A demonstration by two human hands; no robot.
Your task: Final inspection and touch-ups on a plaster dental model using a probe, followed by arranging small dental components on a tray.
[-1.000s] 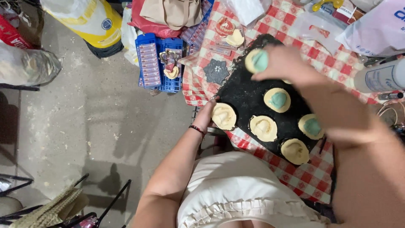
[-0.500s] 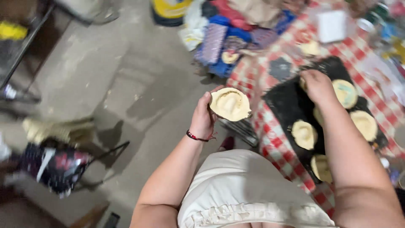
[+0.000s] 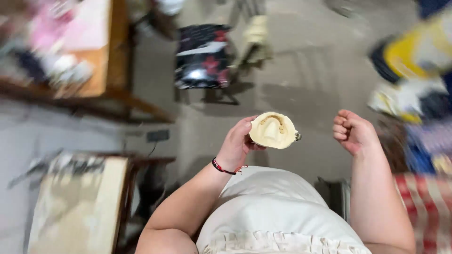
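Observation:
My left hand (image 3: 237, 143) holds a pale yellow round plaster cast (image 3: 273, 130) with a horseshoe-shaped tooth impression facing up; a small metal part shows at its right edge. A red and black band is on that wrist. My right hand (image 3: 353, 131) is raised to the right of the cast, fingers curled into a loose fist with nothing in it, a short gap away from the cast. Below both arms is my cream-coloured ruffled garment (image 3: 278, 211).
A red-and-white checked tablecloth (image 3: 431, 207) shows at the lower right edge. A wooden table (image 3: 103, 70) with blurred items stands upper left, another surface (image 3: 77, 202) lower left. A dark patterned bag (image 3: 202, 56) hangs on a chair frame; yellow and blue bags (image 3: 414, 61) lie at right on the concrete floor.
The view has swung left, away from the black tray of casts. My left hand lifted one cast off the tray and holds it in front of me; my right hand left the tray and curled shut.

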